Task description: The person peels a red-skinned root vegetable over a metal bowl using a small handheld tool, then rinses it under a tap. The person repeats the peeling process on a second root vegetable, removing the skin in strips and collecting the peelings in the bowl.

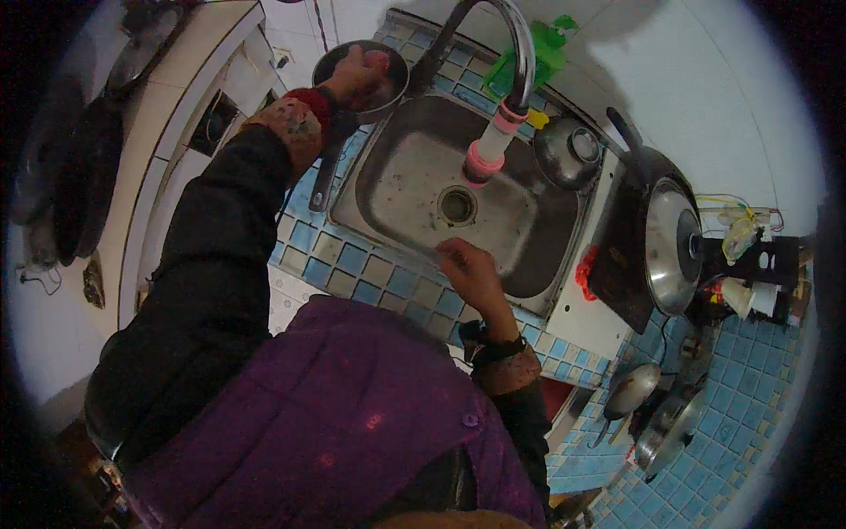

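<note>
My left hand (362,74) is over the mouth of a dark long-handled saucepan (325,66) at the sink's far left corner. Its fingers point down into the pan, and what they touch is hidden. The pan's handle (322,188) runs back towards me along the tiled counter. Above the near side of a stainless steel sink (403,165), my right hand (470,270) has its fingers curled, with nothing visible in them. A drain opening (457,205) lies beyond it. From a curved chrome faucet (525,53) hangs a pink and clear nozzle (489,152); no running water shows.
A metal bowl (568,155) lies upside down at the sink's far right corner. Behind the faucet is a green plastic container (529,63). To the right is a lidded wok (671,248). More pans (633,391) are at the lower right. A shelf unit (192,79) stands left.
</note>
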Action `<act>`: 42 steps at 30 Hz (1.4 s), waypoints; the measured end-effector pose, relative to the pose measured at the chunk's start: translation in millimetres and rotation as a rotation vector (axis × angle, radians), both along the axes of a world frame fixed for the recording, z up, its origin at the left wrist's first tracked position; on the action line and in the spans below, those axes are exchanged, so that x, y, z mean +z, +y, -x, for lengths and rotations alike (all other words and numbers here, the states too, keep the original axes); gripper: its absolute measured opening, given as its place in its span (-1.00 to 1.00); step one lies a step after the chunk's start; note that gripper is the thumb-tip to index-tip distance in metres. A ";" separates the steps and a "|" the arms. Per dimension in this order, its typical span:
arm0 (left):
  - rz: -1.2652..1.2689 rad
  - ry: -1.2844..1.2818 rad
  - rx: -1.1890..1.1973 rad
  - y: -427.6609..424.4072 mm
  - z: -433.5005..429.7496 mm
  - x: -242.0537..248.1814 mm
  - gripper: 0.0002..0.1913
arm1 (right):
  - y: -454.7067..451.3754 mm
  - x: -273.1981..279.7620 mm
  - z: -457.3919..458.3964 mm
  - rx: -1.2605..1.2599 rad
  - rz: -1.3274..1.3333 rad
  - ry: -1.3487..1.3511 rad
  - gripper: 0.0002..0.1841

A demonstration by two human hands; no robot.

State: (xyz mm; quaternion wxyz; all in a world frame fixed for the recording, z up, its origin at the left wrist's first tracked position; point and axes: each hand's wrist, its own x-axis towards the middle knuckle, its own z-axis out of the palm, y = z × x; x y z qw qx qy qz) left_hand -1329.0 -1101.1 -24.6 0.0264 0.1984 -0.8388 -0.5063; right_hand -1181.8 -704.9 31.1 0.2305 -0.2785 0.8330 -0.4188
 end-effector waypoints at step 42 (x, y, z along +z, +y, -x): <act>0.444 0.515 -0.367 40.0 134.2 9.2 -0.54 | 4.8 -8.6 11.0 -0.523 0.218 -0.804 -0.81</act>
